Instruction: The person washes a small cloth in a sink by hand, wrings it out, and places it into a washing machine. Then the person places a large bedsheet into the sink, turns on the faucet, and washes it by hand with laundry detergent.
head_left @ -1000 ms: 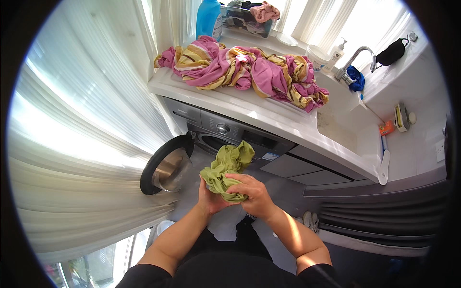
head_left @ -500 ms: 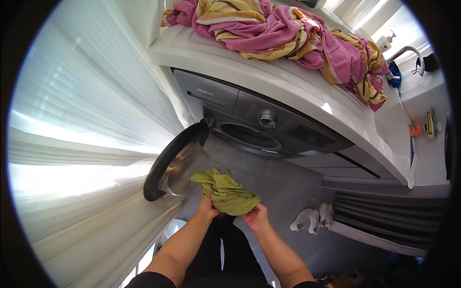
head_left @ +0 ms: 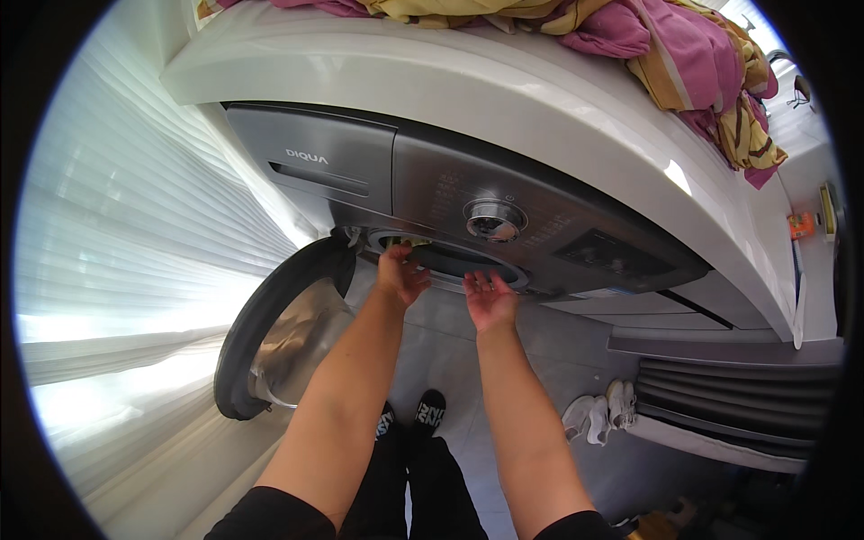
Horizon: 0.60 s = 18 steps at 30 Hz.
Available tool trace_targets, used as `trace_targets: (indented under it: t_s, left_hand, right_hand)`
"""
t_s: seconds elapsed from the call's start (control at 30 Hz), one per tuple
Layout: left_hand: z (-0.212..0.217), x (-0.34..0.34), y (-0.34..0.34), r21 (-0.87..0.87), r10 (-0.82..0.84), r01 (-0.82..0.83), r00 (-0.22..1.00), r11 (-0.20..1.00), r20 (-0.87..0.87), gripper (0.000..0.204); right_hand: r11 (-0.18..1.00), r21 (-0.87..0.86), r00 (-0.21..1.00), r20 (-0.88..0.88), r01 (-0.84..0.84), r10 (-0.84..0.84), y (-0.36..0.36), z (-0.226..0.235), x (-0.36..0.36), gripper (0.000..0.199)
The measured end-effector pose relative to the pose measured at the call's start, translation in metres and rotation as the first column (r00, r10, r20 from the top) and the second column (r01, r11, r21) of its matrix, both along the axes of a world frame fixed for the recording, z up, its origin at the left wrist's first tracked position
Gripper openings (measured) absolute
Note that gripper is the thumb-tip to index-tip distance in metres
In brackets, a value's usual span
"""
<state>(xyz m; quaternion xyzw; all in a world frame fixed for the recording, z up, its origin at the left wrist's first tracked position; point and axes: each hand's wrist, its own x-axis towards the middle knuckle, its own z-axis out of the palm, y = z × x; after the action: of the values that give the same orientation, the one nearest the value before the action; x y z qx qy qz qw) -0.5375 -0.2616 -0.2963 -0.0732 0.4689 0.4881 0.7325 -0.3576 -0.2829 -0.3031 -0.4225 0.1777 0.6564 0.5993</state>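
Two bare hands are up at the round drum opening [head_left: 454, 256] of the grey front-loading washing machine [head_left: 504, 216] now, and the green cloth they carried half a second back is gone from view — neither grip holds anything. Left hand [head_left: 400, 274] has its fingers resting on the opening's rim, loosely curled, nothing clamped. Right hand [head_left: 490, 300] sits just beside it, palm up, fingers spread open, just under the rim's lower edge. The opening lies directly above and ahead of both grips, facing out toward the person, its long axis running left to right across the machine front. Out to the left of the left grip hangs the round dark-rimmed glass door [head_left: 274, 333], swung wide open. Up beyond the grips, a pink and yellow striped heap of laundry [head_left: 684, 63] sprawls on the white bench [head_left: 468, 81] over the machine.
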Motion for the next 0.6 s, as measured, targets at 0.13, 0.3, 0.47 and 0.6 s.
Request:
trace_targets:
  t_s: [0.13,0.3,0.47,0.6]
  left_hand:
    - [-0.020,-0.011,-0.069,-0.011,-0.117,0.117,0.993,0.993,0.002,0.051]
    - [0.011,-0.017,-0.173,-0.251,-0.107,0.105,0.994,0.962,0.005,0.043]
    - [0.116,-0.010,-0.190,-0.360,-0.165,0.134,0.985,0.923,-0.057,0.029]
    - [0.251,0.017,-0.143,0.086,-0.223,0.232,0.970,0.969,-0.099,0.022]
  right_hand:
    - [0.978,-0.012,0.976,-0.073,-0.207,0.205,-0.065,0.017,-0.017,0.035]
    - [0.931,-0.145,0.940,-0.120,-0.334,0.319,-0.144,0.056,-0.006,0.037]
    - [0.899,-0.061,0.900,-0.061,-0.434,0.431,-0.139,0.164,0.012,0.031]
    - [0.881,0.171,0.898,0.079,-0.441,0.434,-0.096,0.263,0.038,0.028]
